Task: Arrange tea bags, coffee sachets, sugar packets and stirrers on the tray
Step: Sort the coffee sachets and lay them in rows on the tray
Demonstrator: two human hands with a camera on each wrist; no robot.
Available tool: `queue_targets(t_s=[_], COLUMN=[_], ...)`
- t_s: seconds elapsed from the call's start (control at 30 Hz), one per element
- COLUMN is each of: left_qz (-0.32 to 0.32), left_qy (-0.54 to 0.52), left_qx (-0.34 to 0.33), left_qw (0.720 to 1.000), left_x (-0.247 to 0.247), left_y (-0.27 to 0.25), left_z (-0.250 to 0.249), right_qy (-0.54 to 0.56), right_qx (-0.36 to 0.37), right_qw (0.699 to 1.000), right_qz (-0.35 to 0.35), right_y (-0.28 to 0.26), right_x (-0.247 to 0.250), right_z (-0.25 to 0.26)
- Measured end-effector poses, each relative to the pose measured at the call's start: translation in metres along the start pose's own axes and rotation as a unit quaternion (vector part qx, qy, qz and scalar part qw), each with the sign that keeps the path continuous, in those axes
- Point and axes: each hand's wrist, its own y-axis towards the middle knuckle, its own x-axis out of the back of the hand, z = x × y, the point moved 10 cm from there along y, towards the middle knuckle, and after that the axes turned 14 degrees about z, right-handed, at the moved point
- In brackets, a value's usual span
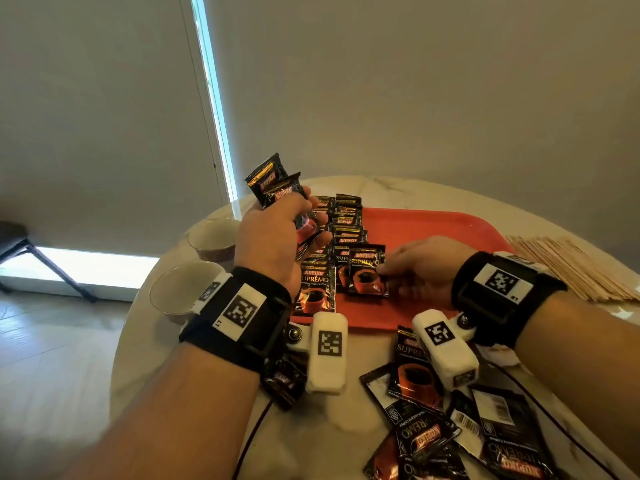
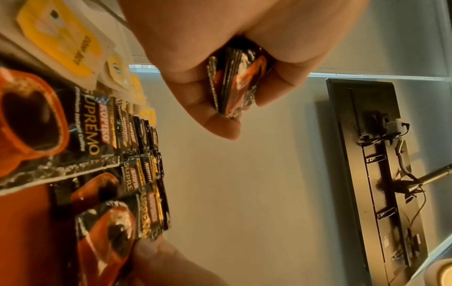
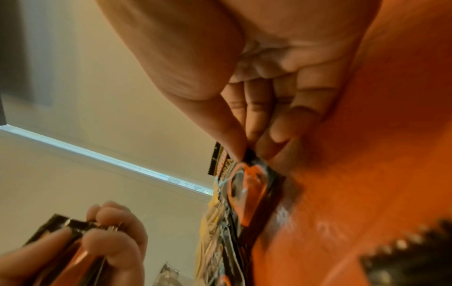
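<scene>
Red tray point(image 1: 433, 226): rows of coffee sachets point(image 1: 347, 223) along left edge. Left hand point(image 1: 273, 240) clasping a sachet bundle point(image 1: 273, 185); right hand point(image 1: 420, 268) pinching one sachet point(image 1: 367, 268) on tray.

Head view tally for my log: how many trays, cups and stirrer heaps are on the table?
Red tray: 1
Paper cups: 2
Stirrer heap: 1
Total: 4
</scene>
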Motion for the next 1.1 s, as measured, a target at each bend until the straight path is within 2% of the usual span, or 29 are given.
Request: queue_targets(t_s=[0.2,0.5,0.8,0.87,0.93,1.03,1.1], left_qz=[-0.002,-0.001,0.015,0.023,0.036,0.034,0.021], left_qy=[0.003,0.005,-0.009,-0.025,-0.016,0.034,0.048], left_qx=[0.001,0.008,0.024,0.031,0.036,0.052,0.056], left_qw=[1.000,1.000,1.000,0.999,0.999,0.997,0.997], left_x=[-0.001,-0.001,-0.004,-0.007,-0.010,-0.011,-0.009], left_y=[-0.002,-0.001,-0.001,-0.001,0.000,0.001,0.001], left_z=[0.000,0.003,0.007,0.009,0.010,0.015,0.019], right_qy=[-0.018,-0.038,-0.007,0.000,0.018,0.040,0.004], right_qx=[-0.021,-0.037,-0.022,0.007,0.075,0.178,0.211], right_qw=[0.999,0.999,1.000,1.000,0.997,0.983,0.976], right_qz=[0.025,0.014,0.015,0.000,-0.011,0.023,0.049], right_y=[0.005,0.008,0.003,0.000,-0.005,-0.017,-0.023], right_x=[-0.016,-0.015,-0.015,-0.010,-0.006,-0.017,-0.028], right_z=[-0.001,-0.002,-0.001,0.008,0.027,0.059,0.072])
